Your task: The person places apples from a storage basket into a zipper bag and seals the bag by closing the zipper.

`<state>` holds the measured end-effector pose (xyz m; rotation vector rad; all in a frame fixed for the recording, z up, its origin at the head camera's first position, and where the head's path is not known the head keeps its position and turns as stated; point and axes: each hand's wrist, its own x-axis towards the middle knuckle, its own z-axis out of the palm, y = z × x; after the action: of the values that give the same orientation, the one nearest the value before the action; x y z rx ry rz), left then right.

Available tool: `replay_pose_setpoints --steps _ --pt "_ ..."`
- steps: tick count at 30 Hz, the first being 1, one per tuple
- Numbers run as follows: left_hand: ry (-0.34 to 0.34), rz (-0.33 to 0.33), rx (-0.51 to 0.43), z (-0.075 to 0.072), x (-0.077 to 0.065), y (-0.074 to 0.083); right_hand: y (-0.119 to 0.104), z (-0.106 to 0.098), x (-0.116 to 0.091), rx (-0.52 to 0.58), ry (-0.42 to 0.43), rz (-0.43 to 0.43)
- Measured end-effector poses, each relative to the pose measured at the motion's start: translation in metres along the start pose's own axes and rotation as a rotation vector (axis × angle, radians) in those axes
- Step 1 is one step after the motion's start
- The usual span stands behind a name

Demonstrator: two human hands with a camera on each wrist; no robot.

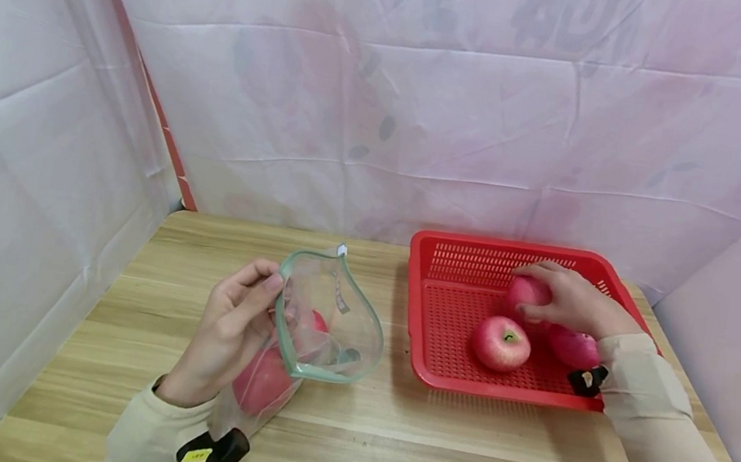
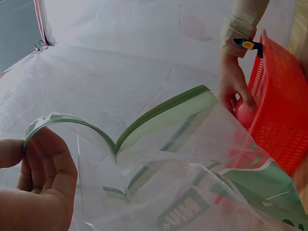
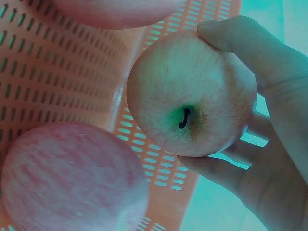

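Note:
My left hand [image 1: 226, 333] pinches the green rim of a clear zip bag [image 1: 357, 331] between thumb and fingers. The bag's mouth gapes wide, and red apples [image 1: 262, 381] show through its side lower down. In the left wrist view the bag [image 2: 183, 209] has green printing. Over at the red basket [image 1: 417, 331], my right hand [image 1: 568, 300] grips an apple [image 1: 526, 292], thumb on one side and fingers on the other. Its stem faces the camera in the right wrist view. Beside it in the basket lie a pale red apple [image 1: 501, 345] and a darker one [image 1: 573, 348], partly covered by the wrist.
The basket's slotted walls rise around the apples, at the right of the wooden table [image 1: 342, 446]. White printed cloth [image 1: 387, 108] hangs behind the table and at both sides. Each wrist carries a small black camera mount [image 1: 215, 448].

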<state>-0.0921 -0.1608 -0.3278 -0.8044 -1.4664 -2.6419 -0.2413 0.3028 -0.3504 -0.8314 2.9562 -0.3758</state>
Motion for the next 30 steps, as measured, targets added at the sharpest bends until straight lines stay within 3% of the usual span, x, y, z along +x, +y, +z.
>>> replay_pose_setpoints --steps 6,21,30 --pt "0.001 -0.010 0.004 0.000 -0.001 0.000 -0.009 -0.007 0.000 -0.017 0.047 -0.032" --pt "-0.001 -0.003 0.002 -0.001 -0.001 0.000 -0.029 -0.022 -0.002 -0.022 0.055 -0.013" --pt "0.000 -0.007 0.018 -0.001 -0.001 0.000 -0.037 -0.028 -0.004 -0.036 0.142 -0.070"
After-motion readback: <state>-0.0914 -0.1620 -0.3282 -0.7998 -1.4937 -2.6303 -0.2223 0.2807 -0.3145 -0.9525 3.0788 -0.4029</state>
